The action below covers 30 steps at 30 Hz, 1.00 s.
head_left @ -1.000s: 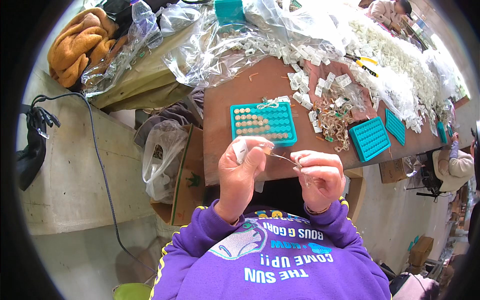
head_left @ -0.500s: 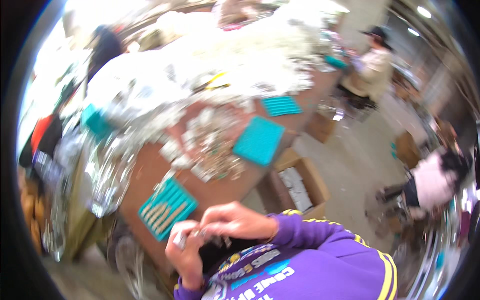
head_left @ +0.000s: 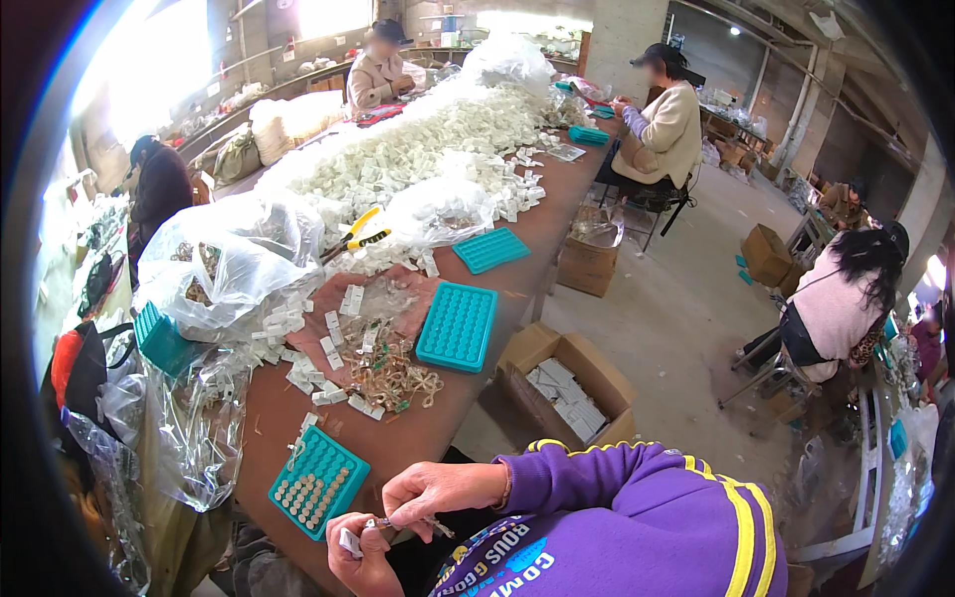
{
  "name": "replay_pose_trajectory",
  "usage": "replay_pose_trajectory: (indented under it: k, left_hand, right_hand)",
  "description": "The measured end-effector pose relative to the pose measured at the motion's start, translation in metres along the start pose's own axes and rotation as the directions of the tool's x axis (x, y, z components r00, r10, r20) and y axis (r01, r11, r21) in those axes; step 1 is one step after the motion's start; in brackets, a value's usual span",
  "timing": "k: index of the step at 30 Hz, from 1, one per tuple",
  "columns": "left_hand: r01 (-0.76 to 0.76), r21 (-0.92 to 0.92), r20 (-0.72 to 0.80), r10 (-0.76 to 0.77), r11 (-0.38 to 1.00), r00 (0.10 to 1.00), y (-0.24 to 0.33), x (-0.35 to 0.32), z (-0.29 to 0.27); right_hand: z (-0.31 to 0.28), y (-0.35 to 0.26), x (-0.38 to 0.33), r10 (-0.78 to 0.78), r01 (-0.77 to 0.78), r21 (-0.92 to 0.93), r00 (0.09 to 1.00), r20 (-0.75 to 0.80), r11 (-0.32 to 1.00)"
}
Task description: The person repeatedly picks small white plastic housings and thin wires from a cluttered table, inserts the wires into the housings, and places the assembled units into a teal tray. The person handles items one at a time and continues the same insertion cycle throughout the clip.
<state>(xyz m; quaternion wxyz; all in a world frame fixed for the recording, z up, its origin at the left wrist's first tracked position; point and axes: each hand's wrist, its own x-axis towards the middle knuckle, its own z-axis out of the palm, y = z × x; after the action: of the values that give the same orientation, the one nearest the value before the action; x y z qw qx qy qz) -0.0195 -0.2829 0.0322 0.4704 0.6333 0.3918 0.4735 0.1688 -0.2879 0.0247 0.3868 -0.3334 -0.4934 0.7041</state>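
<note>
In front of my body, at the table's near edge, my two hands meet. My left hand (head_left: pixel 360 559) is closed, with a small white card (head_left: pixel 350 542) between its fingers. Fingertips of my right hand (head_left: pixel 445 494) pinch a tiny piece right beside the left thumb; its kind is too small to tell. A short, thin strand (head_left: pixel 439 528) hangs below the right fingers. Just beyond my left hand lies a teal grid tray (head_left: pixel 343 451), partly filled with rows of small round beige pieces (head_left: pixel 308 497). A white tag with a cord loop (head_left: pixel 298 448) rests on its far corner.
Beyond the tray lie a pile of beige cords (head_left: pixel 398 376), another teal tray (head_left: pixel 458 328), yellow-handled pliers (head_left: pixel 365 229) and a heap of white cards (head_left: pixel 428 139). An open carton (head_left: pixel 607 373) stands on the floor to the right. Co-workers sit around, one at the table's right side (head_left: pixel 662 129).
My view has turned and sharpened, so the table and trays sit differently in it. Both hands stay together close to my body, fingers still pinched.
</note>
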Motion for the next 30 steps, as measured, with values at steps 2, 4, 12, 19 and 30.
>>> replay_pose_trajectory:
  k: [2, 4, 12, 19, 30]
  left_hand:
    - [0.079, -0.111, -0.015, -0.082, 0.991, 0.997, -0.004, 0.000, -0.003]
    - [0.072, -0.128, -0.037, -0.077, 0.989, 0.996, -0.008, 0.000, -0.006]
    - [0.168, -0.279, -0.037, -0.185, 0.945, 0.982, -0.007, -0.004, 0.010]
    - [0.214, -0.325, 0.008, -0.224, 0.921, 0.975, -0.006, -0.004, 0.009]
    - [0.225, -0.290, 0.000, -0.235, 0.930, 0.972, 0.008, -0.006, 0.011]
  right_hand:
    - [0.005, -0.002, -0.002, -0.154, 0.139, -0.140, 0.983, -0.103, 0.980]
    - [0.010, -0.004, -0.003, -0.390, 0.293, -0.403, 0.903, -0.182, 0.867]
    - [0.026, -0.001, 0.002, -0.769, 0.327, -0.903, 0.639, -0.005, 0.278]
    - [0.025, 0.002, 0.002, -0.788, 0.366, -0.891, 0.615, 0.014, 0.269]
    - [0.026, 0.002, 0.000, -0.744, 0.391, -0.851, 0.668, 0.001, 0.350]
